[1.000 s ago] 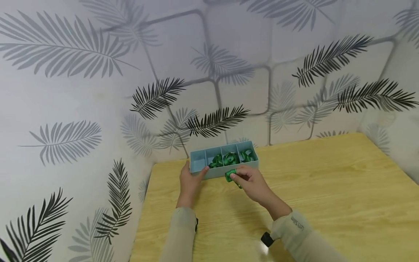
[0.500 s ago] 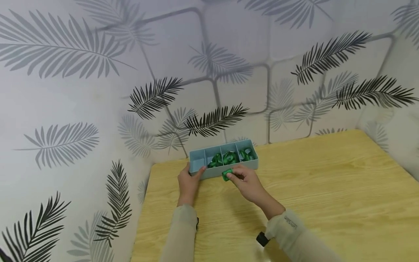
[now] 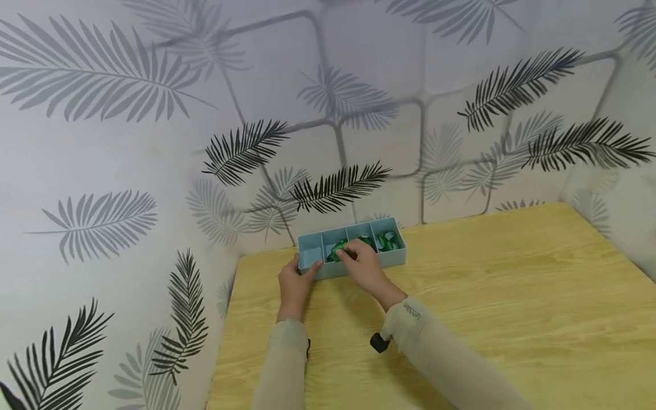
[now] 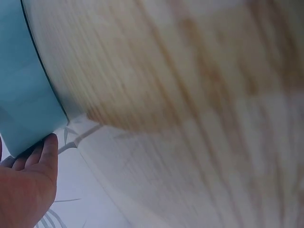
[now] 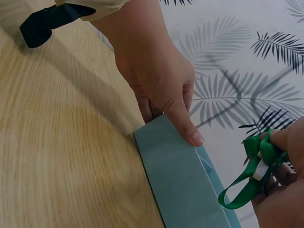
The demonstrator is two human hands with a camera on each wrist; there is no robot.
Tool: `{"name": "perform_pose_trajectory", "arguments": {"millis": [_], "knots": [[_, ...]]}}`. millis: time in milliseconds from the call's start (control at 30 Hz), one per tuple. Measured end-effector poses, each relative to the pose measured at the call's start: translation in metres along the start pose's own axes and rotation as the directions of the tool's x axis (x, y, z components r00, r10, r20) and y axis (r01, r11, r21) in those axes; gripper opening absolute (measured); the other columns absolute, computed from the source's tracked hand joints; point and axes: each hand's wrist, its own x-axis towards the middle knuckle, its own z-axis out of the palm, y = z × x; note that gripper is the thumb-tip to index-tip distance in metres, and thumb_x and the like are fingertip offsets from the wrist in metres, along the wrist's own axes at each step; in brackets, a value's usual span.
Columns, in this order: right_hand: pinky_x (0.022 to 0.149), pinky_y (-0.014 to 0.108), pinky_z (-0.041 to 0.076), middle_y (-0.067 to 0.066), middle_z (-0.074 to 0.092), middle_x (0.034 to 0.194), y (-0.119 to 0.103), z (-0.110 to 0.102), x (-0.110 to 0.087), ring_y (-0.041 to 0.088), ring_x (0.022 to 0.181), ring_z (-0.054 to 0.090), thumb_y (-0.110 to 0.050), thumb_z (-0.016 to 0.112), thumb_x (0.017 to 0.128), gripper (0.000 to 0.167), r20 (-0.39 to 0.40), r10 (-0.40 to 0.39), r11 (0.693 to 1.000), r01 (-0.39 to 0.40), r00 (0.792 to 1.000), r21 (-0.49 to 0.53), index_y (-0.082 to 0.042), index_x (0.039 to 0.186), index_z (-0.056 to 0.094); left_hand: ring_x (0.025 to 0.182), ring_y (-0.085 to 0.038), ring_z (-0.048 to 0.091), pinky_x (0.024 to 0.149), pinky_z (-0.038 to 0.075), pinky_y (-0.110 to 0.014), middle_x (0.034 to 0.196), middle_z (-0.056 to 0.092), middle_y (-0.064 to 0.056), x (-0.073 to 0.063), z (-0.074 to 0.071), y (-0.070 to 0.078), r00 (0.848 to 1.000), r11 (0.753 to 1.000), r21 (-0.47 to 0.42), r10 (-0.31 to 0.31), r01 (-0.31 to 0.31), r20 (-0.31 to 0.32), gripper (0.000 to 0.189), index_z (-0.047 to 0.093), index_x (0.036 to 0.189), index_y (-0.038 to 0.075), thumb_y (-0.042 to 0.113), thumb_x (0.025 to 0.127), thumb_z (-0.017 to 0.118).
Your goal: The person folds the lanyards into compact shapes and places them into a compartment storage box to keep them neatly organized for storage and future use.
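Note:
A pale blue box (image 3: pixel 392 259) with several compartments in a row stands by the wall. My left hand (image 3: pixel 294 289) grips its left end, thumb on the front rim and fingers round the end wall (image 4: pixel 28 85). Over the second compartment from the left, my right hand (image 3: pixel 368 270) pinches a looped green ribbon (image 5: pixel 269 154) with a small white piece on it. More green ribbon (image 3: pixel 388 241) lies in the rightmost compartment. Behind the right hand, the third compartment and its ribbon are partly hidden. The leftmost compartment (image 3: pixel 310 256) shows a bare floor.
The box rests on a light wood-grain table (image 3: pixel 512 273), near its back left corner. A wall (image 3: pixel 379 142) with a leaf pattern rises directly behind. Dark wrist devices (image 3: pixel 380 342) are worn at both sleeves.
My right hand has moved up and left with the green ribbon, from in front of the box to over its second compartment. The left hand keeps its grip on the box.

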Motion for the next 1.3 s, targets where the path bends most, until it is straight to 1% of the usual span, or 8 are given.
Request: {"name": "perform_pose_trajectory", "arguments": {"millis": [267, 500, 667, 800, 933, 1033, 1200, 1300], "knots": [[0.07, 0.033, 0.043, 0.01, 0.058, 0.094, -0.008, 0.025, 0.028, 0.019, 0.077, 0.049, -0.019, 0.06, 0.11, 0.034, 0.058, 0.05, 0.998, -0.047, 0.997, -0.048, -0.004, 0.08, 0.059, 0.141, -0.042, 0.057, 0.112, 0.052, -0.051, 0.153, 0.053, -0.029, 0.002, 0.001, -0.001, 1.0, 1.0, -0.02, 0.004, -0.003, 0.014, 0.085, 0.045, 0.153, -0.012, 0.034, 0.093, 0.084], [0.075, 0.038, 0.047, 0.01, 0.063, 0.102, 0.006, 0.039, 0.053, 0.021, 0.081, 0.054, -0.013, 0.062, 0.109, 0.033, 0.121, -0.045, 0.975, 0.07, 0.992, -0.211, -0.007, 0.076, 0.06, 0.14, -0.042, 0.058, 0.113, 0.052, -0.052, 0.152, 0.053, -0.031, 0.001, 0.006, -0.001, 0.999, 0.995, -0.102, 0.014, -0.01, 0.042, 0.082, 0.045, 0.152, -0.013, 0.029, 0.095, 0.084], [0.091, 0.05, 0.057, 0.011, 0.072, 0.107, 0.011, 0.052, 0.069, 0.029, 0.098, 0.068, -0.014, 0.067, 0.106, 0.02, 0.175, -0.092, 0.921, 0.151, 0.98, -0.359, -0.002, 0.094, 0.077, 0.139, -0.04, 0.059, 0.111, 0.053, -0.05, 0.151, 0.055, -0.03, 0.001, 0.0, 0.0, 0.999, 0.993, -0.117, 0.02, -0.015, 0.04, 0.079, 0.046, 0.152, -0.012, 0.028, 0.095, 0.084], [0.104, 0.063, 0.049, 0.008, 0.071, 0.107, 0.007, 0.057, 0.077, 0.033, 0.108, 0.066, -0.019, 0.066, 0.106, 0.019, 0.273, -0.051, 0.86, 0.181, 0.961, -0.476, -0.006, 0.101, 0.079, 0.134, -0.038, 0.064, 0.107, 0.057, -0.049, 0.147, 0.06, -0.028, 0.004, -0.003, -0.004, 1.0, 0.993, -0.121, 0.004, -0.001, 0.023, 0.073, 0.05, 0.152, -0.009, 0.023, 0.095, 0.084], [0.112, 0.066, 0.04, 0.006, 0.069, 0.113, 0.005, 0.063, 0.081, 0.033, 0.116, 0.061, -0.023, 0.062, 0.109, 0.021, 0.369, 0.022, 0.818, 0.196, 0.929, -0.541, -0.01, 0.108, 0.079, 0.133, -0.035, 0.065, 0.106, 0.057, -0.049, 0.147, 0.061, -0.025, 0.002, -0.008, -0.007, 1.0, 0.995, -0.093, -0.02, 0.019, -0.006, 0.072, 0.052, 0.15, -0.007, 0.022, 0.093, 0.085], [0.116, 0.064, 0.039, 0.007, 0.068, 0.123, 0.006, 0.065, 0.084, 0.032, 0.121, 0.059, -0.025, 0.06, 0.11, 0.022, 0.405, 0.028, 0.745, 0.251, 0.914, -0.618, -0.012, 0.116, 0.078, 0.136, -0.036, 0.062, 0.109, 0.055, -0.049, 0.149, 0.059, -0.026, 0.002, -0.009, -0.006, 1.0, 0.994, -0.106, -0.01, 0.011, 0.006, 0.072, 0.051, 0.15, -0.008, 0.021, 0.094, 0.084], [0.111, 0.055, 0.043, 0.007, 0.064, 0.133, 0.008, 0.065, 0.089, 0.03, 0.122, 0.056, -0.025, 0.057, 0.111, 0.023, 0.463, -0.041, 0.521, 0.414, 0.885, -0.746, -0.014, 0.117, 0.077, 0.135, -0.036, 0.064, 0.108, 0.057, -0.049, 0.148, 0.061, -0.024, 0.003, -0.006, -0.005, 0.999, 0.994, -0.112, 0.008, -0.004, 0.04, 0.07, 0.051, 0.152, -0.007, 0.022, 0.096, 0.082], [0.114, 0.054, 0.042, 0.01, 0.058, 0.147, 0.007, 0.064, 0.091, 0.03, 0.132, 0.052, -0.024, 0.053, 0.113, 0.027, 0.508, -0.046, 0.44, 0.474, 0.86, -0.763, -0.017, 0.119, 0.078, 0.134, -0.032, 0.065, 0.107, 0.057, -0.047, 0.147, 0.063, -0.021, 0.004, -0.006, -0.004, 1.0, 0.996, -0.094, 0.008, -0.006, 0.027, 0.068, 0.053, 0.151, -0.005, 0.02, 0.096, 0.082]]}}
